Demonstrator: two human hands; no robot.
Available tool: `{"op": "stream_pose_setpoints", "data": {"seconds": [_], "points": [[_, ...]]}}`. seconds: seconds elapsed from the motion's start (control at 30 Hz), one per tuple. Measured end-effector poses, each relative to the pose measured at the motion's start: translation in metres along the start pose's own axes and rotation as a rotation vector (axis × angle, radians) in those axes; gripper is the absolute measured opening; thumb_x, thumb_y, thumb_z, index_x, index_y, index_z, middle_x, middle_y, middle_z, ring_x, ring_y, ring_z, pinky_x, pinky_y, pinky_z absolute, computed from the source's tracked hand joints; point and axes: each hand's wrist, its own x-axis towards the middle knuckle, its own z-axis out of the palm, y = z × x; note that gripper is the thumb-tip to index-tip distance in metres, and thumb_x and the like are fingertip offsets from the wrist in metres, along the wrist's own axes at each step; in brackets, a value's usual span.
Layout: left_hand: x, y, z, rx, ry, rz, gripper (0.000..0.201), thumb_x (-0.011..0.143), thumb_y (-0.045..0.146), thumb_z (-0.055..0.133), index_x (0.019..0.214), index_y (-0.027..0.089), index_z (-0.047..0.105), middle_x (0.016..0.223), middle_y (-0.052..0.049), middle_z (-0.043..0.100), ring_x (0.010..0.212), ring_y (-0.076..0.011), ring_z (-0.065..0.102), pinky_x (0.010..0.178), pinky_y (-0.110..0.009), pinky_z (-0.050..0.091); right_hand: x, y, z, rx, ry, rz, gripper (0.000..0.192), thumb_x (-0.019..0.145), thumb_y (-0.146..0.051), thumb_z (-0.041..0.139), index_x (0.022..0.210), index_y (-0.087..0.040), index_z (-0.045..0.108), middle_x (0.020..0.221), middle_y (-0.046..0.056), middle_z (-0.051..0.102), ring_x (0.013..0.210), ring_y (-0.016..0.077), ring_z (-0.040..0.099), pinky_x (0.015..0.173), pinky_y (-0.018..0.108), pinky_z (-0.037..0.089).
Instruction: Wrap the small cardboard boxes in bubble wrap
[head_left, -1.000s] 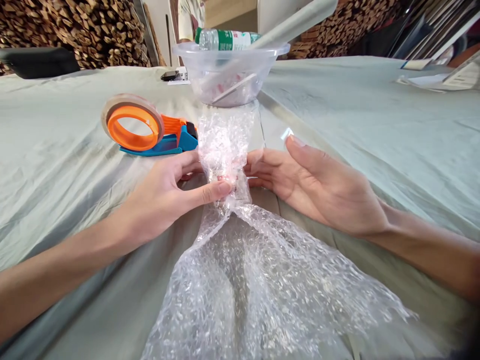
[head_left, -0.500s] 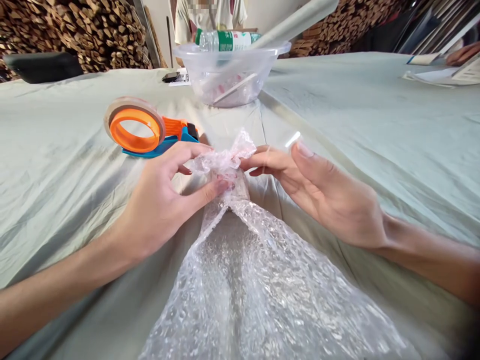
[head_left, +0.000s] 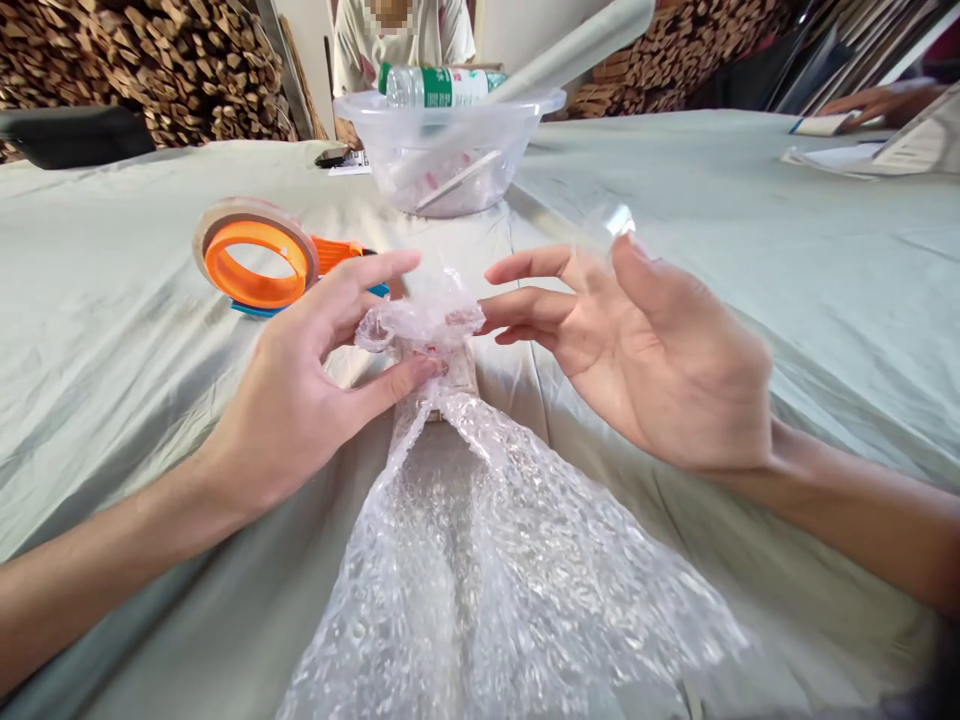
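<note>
Both hands meet at mid-table: the left hand (head_left: 300, 390) pinches the bunched bubble wrap (head_left: 431, 330) between thumb and fingers, while the right hand (head_left: 660, 350) hovers spread, clear tape strip (head_left: 619, 218) stuck on its thumb. Behind the left hand lies an orange tape dispenser (head_left: 259, 258).

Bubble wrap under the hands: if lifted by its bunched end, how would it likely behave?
The bubble wrap would probably hang limp, since it is crumpled where the left hand pinches it and lies spread loosely on the table. It looks thin and see-through, so likely very light. The gathered end may spring open if released.
</note>
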Motion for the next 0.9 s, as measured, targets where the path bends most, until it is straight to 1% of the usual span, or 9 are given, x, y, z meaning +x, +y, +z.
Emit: {"op": "stream_pose_setpoints", "data": {"seconds": [0.1,0.2,0.3,0.37,0.5,0.57,0.67,0.8,0.9], "points": [[-0.002,0.000,0.000,0.106,-0.008,0.078,0.035,0.096,0.025,0.086,0.129,0.022,0.076,0.123,0.001,0.083,0.107,-0.0116,0.078,0.098,-0.022,0.062,-0.001,-0.002,0.000,-0.058,-0.021,-0.016,0.049,0.118,-0.048,0.038,0.123,-0.020,0.078,0.126,0.005,0.082,0.121,0.0228,0.074,0.107,0.037,0.053],[-0.005,0.001,0.000,0.159,0.012,0.176,0.026,0.097,0.024,0.085,0.123,0.022,0.077,0.116,-0.001,0.079,0.102,-0.0123,0.076,0.090,-0.024,0.065,-0.002,-0.003,0.000,-0.089,-0.088,-0.043,0.058,0.120,-0.048,0.031,0.116,-0.024,0.084,0.126,0.000,0.083,0.124,0.0216,0.073,0.112,0.037,0.052],[-0.005,0.002,-0.001,0.278,0.053,0.281,0.017,0.096,0.022,0.084,0.111,0.026,0.077,0.111,-0.002,0.074,0.105,-0.0165,0.072,0.089,-0.031,0.065,-0.002,-0.004,-0.001,-0.142,-0.177,-0.065,0.068,0.120,-0.054,0.024,0.116,-0.022,0.084,0.124,0.002,0.084,0.128,0.0246,0.072,0.121,0.042,0.048],[-0.003,0.002,-0.003,0.360,0.039,0.330,0.012,0.099,0.017,0.078,0.105,0.027,0.076,0.109,-0.003,0.073,0.102,-0.0173,0.071,0.090,-0.033,0.063,-0.002,-0.005,-0.003,-0.169,-0.223,-0.082,0.072,0.119,-0.058,0.022,0.116,-0.022,0.085,0.124,0.003,0.084,0.131,0.0256,0.072,0.126,0.042,0.046],[-0.003,-0.002,-0.014,0.421,-0.129,0.466,0.022,0.104,0.008,0.063,0.110,0.027,0.073,0.111,-0.002,0.075,0.096,-0.0153,0.073,0.086,-0.029,0.060,-0.003,-0.004,-0.008,-0.278,-0.202,-0.105,0.073,0.117,-0.064,0.028,0.112,-0.023,0.088,0.122,0.002,0.085,0.131,0.0252,0.073,0.129,0.038,0.044],[-0.005,-0.005,-0.021,0.447,-0.220,0.522,0.032,0.104,0.007,0.057,0.124,0.028,0.073,0.122,-0.003,0.075,0.104,-0.0165,0.075,0.091,-0.028,0.061,-0.004,-0.004,-0.010,-0.308,-0.200,-0.106,0.072,0.116,-0.066,0.031,0.112,-0.024,0.089,0.124,0.001,0.085,0.133,0.0257,0.072,0.131,0.038,0.042],[-0.011,-0.005,-0.030,0.521,-0.301,0.529,0.044,0.109,0.017,0.053,0.150,0.026,0.062,0.138,-0.010,0.071,0.119,-0.0233,0.075,0.098,-0.035,0.064,-0.006,-0.003,-0.010,-0.308,-0.197,-0.107,0.074,0.117,-0.066,0.029,0.114,-0.022,0.089,0.128,0.004,0.084,0.134,0.0264,0.072,0.133,0.040,0.042],[-0.017,0.000,-0.034,0.545,-0.417,0.437,0.065,0.103,0.033,0.067,0.165,0.031,0.047,0.152,-0.014,0.064,0.134,-0.0325,0.070,0.105,-0.045,0.065,-0.008,-0.005,-0.006,-0.274,-0.164,-0.116,0.076,0.118,-0.061,0.023,0.112,-0.024,0.090,0.125,0.007,0.084,0.131,0.0283,0.073,0.132,0.044,0.043],[-0.018,0.001,-0.030,0.561,-0.370,0.405,0.070,0.096,0.047,0.079,0.159,0.030,0.054,0.149,-0.013,0.065,0.131,-0.0343,0.070,0.102,-0.045,0.066,-0.009,-0.007,-0.005,-0.269,-0.140,-0.102,0.072,0.118,-0.060,0.027,0.109,-0.026,0.090,0.122,0.005,0.085,0.132,0.0284,0.072,0.132,0.045,0.043]]}}
